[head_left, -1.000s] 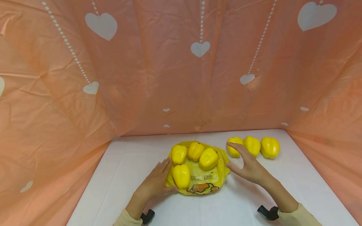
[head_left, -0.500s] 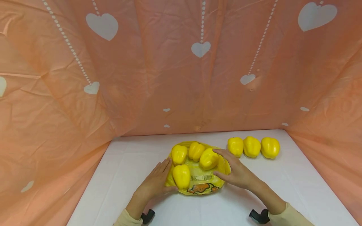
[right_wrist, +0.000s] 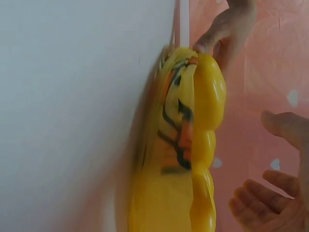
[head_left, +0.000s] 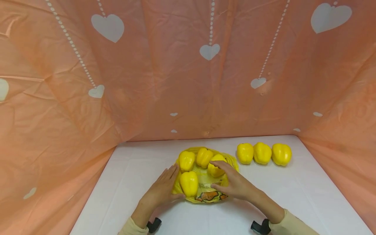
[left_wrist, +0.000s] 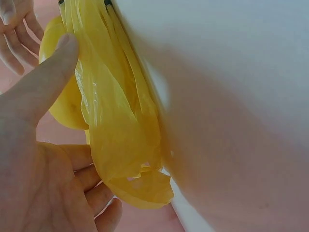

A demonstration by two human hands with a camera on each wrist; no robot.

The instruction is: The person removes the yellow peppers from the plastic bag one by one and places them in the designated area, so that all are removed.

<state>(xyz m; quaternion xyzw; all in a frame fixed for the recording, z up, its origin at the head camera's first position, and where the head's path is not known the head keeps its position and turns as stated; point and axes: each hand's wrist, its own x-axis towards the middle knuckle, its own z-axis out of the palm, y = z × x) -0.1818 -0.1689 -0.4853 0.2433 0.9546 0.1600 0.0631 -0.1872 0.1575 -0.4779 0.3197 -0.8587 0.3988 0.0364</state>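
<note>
Leftward across the bag, my right hand (head_left: pixel 239 186) has come from beside its right edge to above its right half, while my left hand (head_left: pixel 162 187), the yellow bag (head_left: pixel 233 160) and the peppers lie much as they did. Nothing is in my right hand: its thumb and fingers are spread apart, and from the right wrist I see a gap between them and the peppers below. My left hand is unclenched, fingers laid straight along the left side of the bag, touching it; how hard they press I cannot tell. So the bag sits on the desk (head_left: pixel 132 173) directly between my hands, longer from hand to hand than from front to back. Of the four peppers gathered on it, the right-hand pepper (head_left: pixel 215 171) is nearest my right hand, partly hidden by its fingers, so its long axis is hard to judge. The near-left pepper (head_left: pixel 189 184) and the far-left pepper (head_left: pixel 186 161) are just beside my left hand, the near one pointing roughly away from me; the far-middle pepper (head_left: pixel 204 158) is beyond both hands. Three more peppers (head_left: pixel 262 153) stand in a sideways row beyond and right of my right hand, the nearer of the two.
</note>
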